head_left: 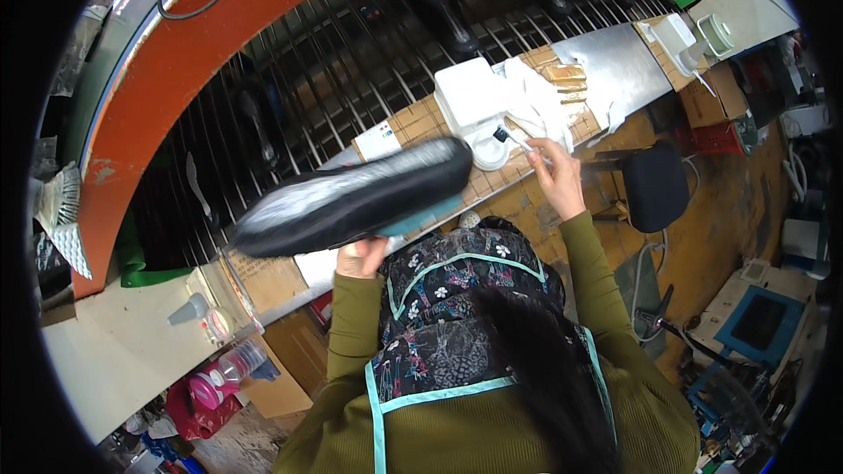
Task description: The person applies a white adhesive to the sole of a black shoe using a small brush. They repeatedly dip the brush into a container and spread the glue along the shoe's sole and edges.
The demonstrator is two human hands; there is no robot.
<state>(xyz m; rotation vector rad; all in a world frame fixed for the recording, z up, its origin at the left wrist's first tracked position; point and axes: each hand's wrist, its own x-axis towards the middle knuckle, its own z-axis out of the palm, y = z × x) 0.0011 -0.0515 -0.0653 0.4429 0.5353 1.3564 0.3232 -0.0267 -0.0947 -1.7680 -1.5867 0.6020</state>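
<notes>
My left hand (360, 256) closed under black shoe sole (351, 197), holding it up, tilted, above bench edge. My right hand (555, 177) pinches small brush (514, 140), bristles just beside white round pot (489, 152). White box (470, 95), white cloth (540, 96) on tiled bench (421, 123). Metal rack (351, 61) behind.

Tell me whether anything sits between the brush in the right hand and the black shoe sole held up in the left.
Nothing visible does. The right hand holds the brush over the white pot, just right of the shoe sole that the left hand grips from below. Only open air over the workbench separates brush and sole.
</notes>
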